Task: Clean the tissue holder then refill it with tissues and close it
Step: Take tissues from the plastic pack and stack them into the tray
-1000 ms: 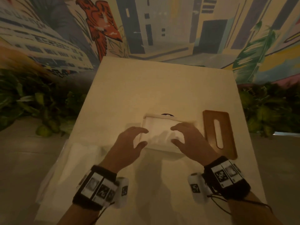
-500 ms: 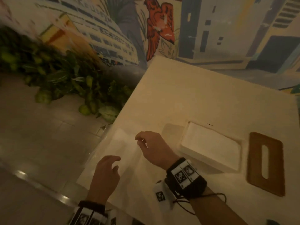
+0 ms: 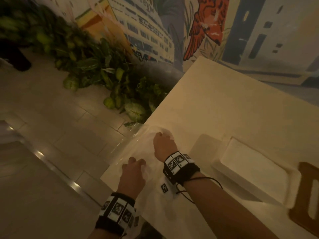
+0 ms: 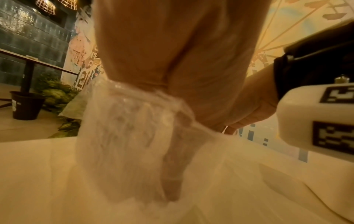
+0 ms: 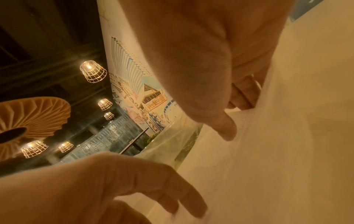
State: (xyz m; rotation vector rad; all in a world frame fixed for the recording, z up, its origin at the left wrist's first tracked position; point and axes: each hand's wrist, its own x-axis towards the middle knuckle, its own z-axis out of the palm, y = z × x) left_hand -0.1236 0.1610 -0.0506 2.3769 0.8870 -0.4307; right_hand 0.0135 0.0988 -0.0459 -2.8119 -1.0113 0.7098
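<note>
- Hands first: my left hand (image 3: 133, 173) sits at about 7 o'clock on the pale cream tabletop (image 3: 224, 107), fingers slipped into the mouth of the clear crinkly plastic tissue bag (image 3: 138, 140); the left wrist view shows my fingers (image 4: 172, 174) inside the film, bunching it round them.
- My right hand (image 3: 164, 144) lies just past the left one, toward 11 o'clock from it, knuckles up and fingers curled down on the same bag; the right wrist view shows my thumb (image 5: 226, 128) and fingertips pressing the white paper under the film, though I cannot tell whether they pinch it.
- The two hands are close together but not touching.
- The white rectangular tissue holder (image 3: 255, 171) rests at 3 o'clock of my right wrist, well apart from both hands, its top open and a flat white stack filling it.
- Its brown wooden lid with a long slot (image 3: 305, 195) lies flat on the table just beyond the holder, again at 3 o'clock, cut off by the picture's edge.
- Green leafy plants (image 3: 103, 66) run along the floor at 10 o'clock, below a painted wall mural with a red bird (image 3: 207, 26).
</note>
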